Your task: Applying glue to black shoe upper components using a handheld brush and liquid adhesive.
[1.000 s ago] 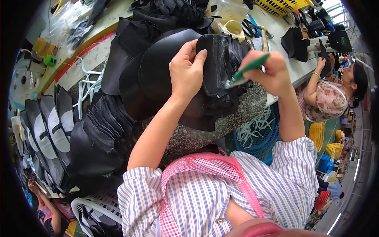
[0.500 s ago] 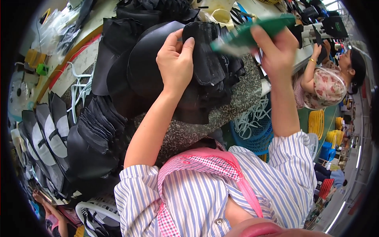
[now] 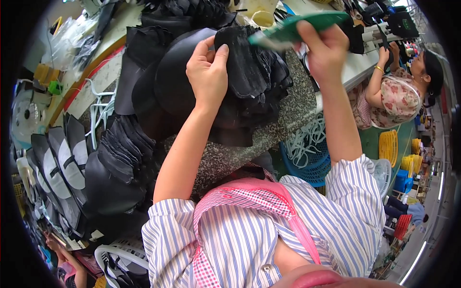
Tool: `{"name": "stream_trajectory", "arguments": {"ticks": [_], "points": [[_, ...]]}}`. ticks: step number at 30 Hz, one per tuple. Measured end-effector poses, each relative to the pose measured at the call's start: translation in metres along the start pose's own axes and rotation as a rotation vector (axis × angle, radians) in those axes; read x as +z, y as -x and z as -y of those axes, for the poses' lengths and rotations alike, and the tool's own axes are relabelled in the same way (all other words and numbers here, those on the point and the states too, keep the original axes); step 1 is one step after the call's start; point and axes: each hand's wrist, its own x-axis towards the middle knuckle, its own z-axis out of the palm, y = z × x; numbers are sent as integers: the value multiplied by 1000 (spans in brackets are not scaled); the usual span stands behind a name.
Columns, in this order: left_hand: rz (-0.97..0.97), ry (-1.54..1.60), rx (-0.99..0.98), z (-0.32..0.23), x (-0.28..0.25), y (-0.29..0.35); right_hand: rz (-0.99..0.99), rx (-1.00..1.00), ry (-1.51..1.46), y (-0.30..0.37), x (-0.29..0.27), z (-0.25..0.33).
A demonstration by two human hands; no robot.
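My left hand [image 3: 207, 72] pinches the upper edge of a black leather-like piece [image 3: 242, 62] between thumb and fingers. That piece lies on top of a fanned stack of similar black pieces [image 3: 276, 79], and its face looks scuffed and dusty. In my right hand [image 3: 329, 53] is a green brush [image 3: 302, 24], gripped from above. Motion smears its pale lower end, so the bristles are hard to make out. The pale end hovers by the upper right edge of the piece; whether it touches cannot be told.
Speckled stone slab [image 3: 297, 101] under the stack. Further black stacks [image 3: 122, 153] at left, beside grey-and-black cut parts [image 3: 67, 163] and pale straps [image 3: 101, 105]. A blue basket [image 3: 307, 163] of straps stands below the slab's right edge. A co-worker [image 3: 398, 91] works at far right.
My right hand and the green brush have shifted left and slightly up. My left hand keeps its pinch on the black piece, and the whole view has moved a little.
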Motion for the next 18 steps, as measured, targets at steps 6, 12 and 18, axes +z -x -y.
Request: {"name": "stream_trajectory", "arguments": {"ticks": [6,12,18], "points": [[-54,57,-14,2,6,5,-49,-48,259,8,21,-17],[-46,26,-28,2,-4,5,234,336,239,43,-13,17],[12,13,-93,-3,4,1,-13,49,163,13,9,5]]}}
